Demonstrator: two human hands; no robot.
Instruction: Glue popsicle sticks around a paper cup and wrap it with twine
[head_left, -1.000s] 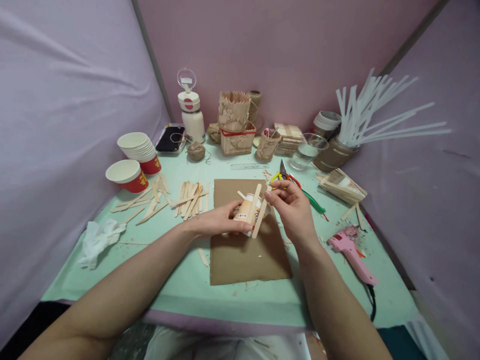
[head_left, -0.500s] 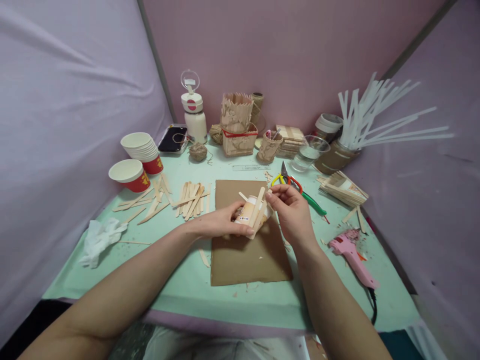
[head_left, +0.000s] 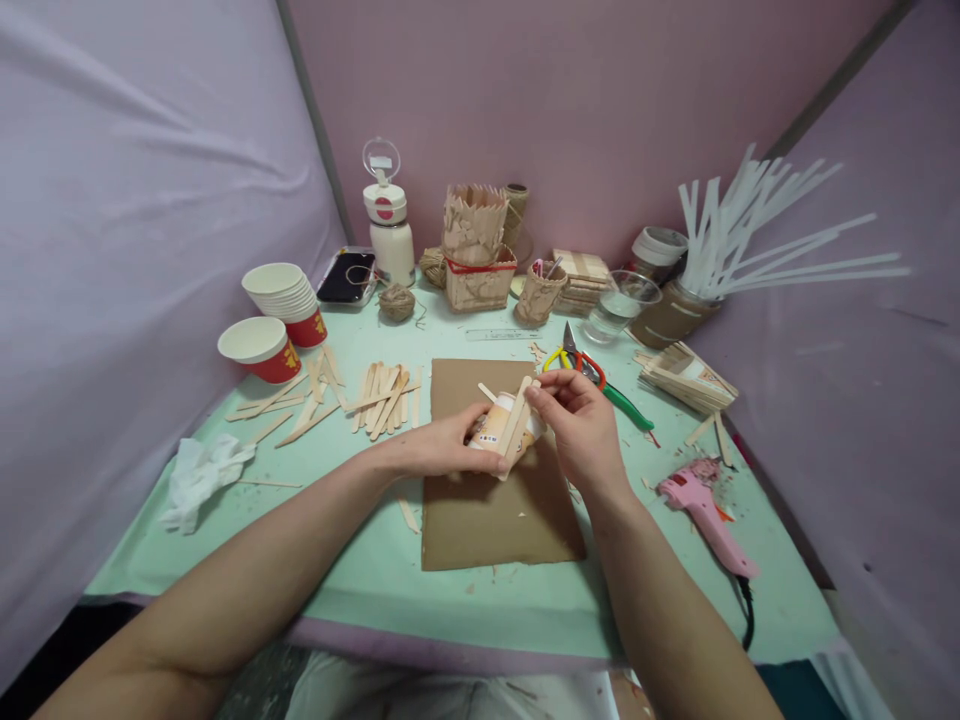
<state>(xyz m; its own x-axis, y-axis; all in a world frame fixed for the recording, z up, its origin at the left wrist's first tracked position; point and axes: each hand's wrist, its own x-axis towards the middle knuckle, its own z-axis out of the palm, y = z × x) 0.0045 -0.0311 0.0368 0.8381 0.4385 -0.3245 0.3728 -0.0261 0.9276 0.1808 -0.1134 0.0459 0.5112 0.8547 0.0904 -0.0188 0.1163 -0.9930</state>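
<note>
Above a brown cardboard sheet (head_left: 480,530), my left hand (head_left: 446,440) is wrapped round a printed paper cup (head_left: 491,425) lying tilted on its side. Flat wooden craft sticks (head_left: 516,425) lie along the cup's wall, and another stick end pokes out beyond its far side. My right hand (head_left: 574,410) is closed in a pinch on the upper end of a craft stick laid against the cup. Fingers hide part of the cup and that stick's tip.
Loose craft sticks (head_left: 386,400) lie left of the cardboard. Pruning shears (head_left: 574,350) and a pink glue gun (head_left: 705,510) with its cord are at right. Red paper cups (head_left: 259,350), a white bottle (head_left: 391,245), a clear water cup (head_left: 615,312) and white glue sticks (head_left: 727,230) stand around the back.
My right hand has moved slightly left, bringing its craft stick in against the one beside it on the cup. My left hand keeps its hold on the cup.
</note>
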